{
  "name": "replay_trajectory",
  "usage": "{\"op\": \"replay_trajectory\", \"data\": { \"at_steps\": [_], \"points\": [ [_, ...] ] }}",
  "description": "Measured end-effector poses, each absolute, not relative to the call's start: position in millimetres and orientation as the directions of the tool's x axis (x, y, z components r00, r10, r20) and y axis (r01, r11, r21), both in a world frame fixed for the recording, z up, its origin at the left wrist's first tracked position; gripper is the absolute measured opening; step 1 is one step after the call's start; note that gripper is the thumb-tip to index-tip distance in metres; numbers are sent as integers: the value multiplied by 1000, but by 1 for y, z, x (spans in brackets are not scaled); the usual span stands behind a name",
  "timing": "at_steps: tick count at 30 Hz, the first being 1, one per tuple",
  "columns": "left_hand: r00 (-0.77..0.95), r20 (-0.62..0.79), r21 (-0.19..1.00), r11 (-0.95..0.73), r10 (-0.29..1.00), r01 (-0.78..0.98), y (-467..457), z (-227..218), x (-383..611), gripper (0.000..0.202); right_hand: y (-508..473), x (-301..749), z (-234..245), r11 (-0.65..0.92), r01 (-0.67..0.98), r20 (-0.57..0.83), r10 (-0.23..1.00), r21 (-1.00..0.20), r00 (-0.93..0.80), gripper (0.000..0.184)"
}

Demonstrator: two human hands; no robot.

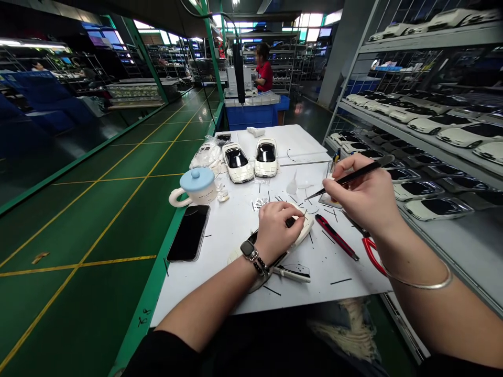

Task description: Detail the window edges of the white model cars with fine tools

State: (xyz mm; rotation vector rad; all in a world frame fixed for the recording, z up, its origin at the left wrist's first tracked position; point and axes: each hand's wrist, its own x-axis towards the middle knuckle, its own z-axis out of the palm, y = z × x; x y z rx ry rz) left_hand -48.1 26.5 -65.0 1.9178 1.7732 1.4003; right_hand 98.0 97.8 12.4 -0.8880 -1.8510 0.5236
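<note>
My left hand (278, 226) bends over a white model car (305, 231), its fingers closed on the body and covering much of it. A thin dark sliver shows by those fingertips. Black tweezers (367, 168) are pinched in my right hand (365, 196); their tip hovers left of that hand, just above the car's far end. A white and black car part (293, 273) lies under my left wrist. Right of the car are a red and black utility knife (337, 238) and a red-handled tool (371, 254), partly hidden by my right forearm.
Two finished-looking white model cars (238, 165) stand at the back. On the left are a blue-lidded mug (198, 187), a phone (189, 233) and a plastic bag (205, 156). Black strips litter the white tabletop (231, 220). Shelves (416, 118) of model cars flank the right; a person (264, 70) works beyond.
</note>
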Motion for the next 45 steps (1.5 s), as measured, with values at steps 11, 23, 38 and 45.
{"op": "replay_trajectory", "data": {
  "at_steps": [11, 23, 38, 45],
  "points": [
    [-156, 516, 645, -262, 842, 718, 29, -63, -46, 5, 92, 106, 16, 713, 398, 631, 699, -577, -336, 11],
    [-167, 504, 656, -250, 848, 712, 28, -66, -47, 5, 92, 104, 12, 701, 362, 596, 714, -615, -368, 9],
    [-187, 440, 788, -278, 878, 550, 25, -62, -48, 6, 97, 116, 7, 638, 241, 553, 762, -732, -337, 16],
    [-176, 406, 860, -310, 897, 405, 16, -62, -53, 6, 96, 138, -32, 362, -175, 402, 820, -916, -408, 24]
  ]
}}
